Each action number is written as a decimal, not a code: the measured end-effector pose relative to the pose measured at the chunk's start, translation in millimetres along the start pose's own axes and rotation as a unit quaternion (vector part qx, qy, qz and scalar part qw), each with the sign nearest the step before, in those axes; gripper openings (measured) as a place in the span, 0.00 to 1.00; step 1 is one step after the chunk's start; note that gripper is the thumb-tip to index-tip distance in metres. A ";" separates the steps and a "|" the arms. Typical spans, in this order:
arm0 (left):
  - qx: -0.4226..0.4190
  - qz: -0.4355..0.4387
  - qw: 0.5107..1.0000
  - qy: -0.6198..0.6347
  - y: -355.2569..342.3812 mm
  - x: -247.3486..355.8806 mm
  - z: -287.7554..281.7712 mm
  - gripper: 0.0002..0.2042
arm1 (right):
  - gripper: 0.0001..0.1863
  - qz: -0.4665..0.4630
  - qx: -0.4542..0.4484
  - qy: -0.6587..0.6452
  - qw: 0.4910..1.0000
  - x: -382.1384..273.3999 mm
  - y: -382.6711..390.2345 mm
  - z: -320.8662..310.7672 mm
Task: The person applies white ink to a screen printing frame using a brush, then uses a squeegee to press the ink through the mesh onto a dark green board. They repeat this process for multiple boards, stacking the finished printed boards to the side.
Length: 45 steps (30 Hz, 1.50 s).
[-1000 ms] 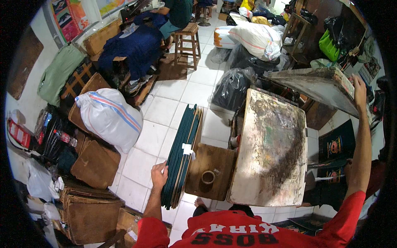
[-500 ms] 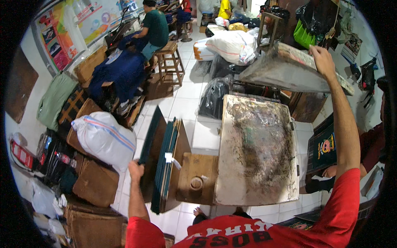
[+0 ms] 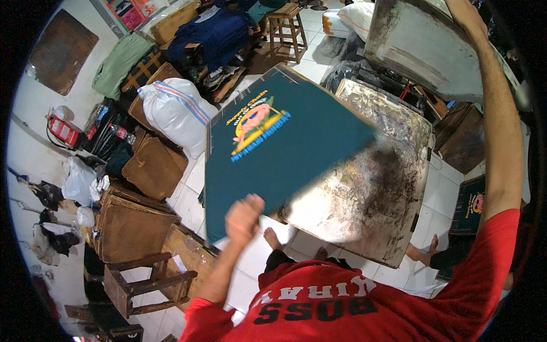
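My left hand (image 3: pixel 245 218) is closed on the near edge of a board covered in dark green cloth (image 3: pixel 307 137). A colourful print with a pink figure and yellow and blue lettering sits on the cloth. The board is tilted and slightly blurred, its right corner over a stained, whitish flat bed (image 3: pixel 382 199). At the upper right my right hand (image 3: pixel 470 20), partly cut off by the frame, grips the edge of a raised lid (image 3: pixel 424 48) with a grey, scuffed underside. The lid stands up behind the bed.
To the left are a white sack (image 3: pixel 176 111), stacked brown boards (image 3: pixel 137 228) and a low wooden frame (image 3: pixel 151 282). A wooden stool (image 3: pixel 286 34) stands at the back. At the right, another printed green board (image 3: pixel 470 205) lies near another person's foot (image 3: pixel 424 251).
My left hand has brought a green cloth-covered board up from the upright stack at the left, rightward toward the bed. The lid has been lifted higher by my right hand, and the view has shifted.
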<state>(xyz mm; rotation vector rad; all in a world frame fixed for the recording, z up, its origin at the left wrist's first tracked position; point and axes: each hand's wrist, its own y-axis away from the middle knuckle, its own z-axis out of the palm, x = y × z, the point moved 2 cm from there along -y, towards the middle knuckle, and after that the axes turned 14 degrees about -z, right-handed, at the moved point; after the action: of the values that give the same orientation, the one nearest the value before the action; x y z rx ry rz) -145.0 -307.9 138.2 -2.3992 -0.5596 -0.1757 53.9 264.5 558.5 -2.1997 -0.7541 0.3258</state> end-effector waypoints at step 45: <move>-0.372 -0.362 0.846 0.122 5.7 -35.8 205.4 0.36 | 0.31 0.056 -0.021 0.006 0.998 -21.3 -8.2 -12.9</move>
<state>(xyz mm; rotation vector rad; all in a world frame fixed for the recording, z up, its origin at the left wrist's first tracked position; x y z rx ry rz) -178.4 -194.3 -33.4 -2.6577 -1.4627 -1.2014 39.4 248.1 573.1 -2.2867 -0.6366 0.3556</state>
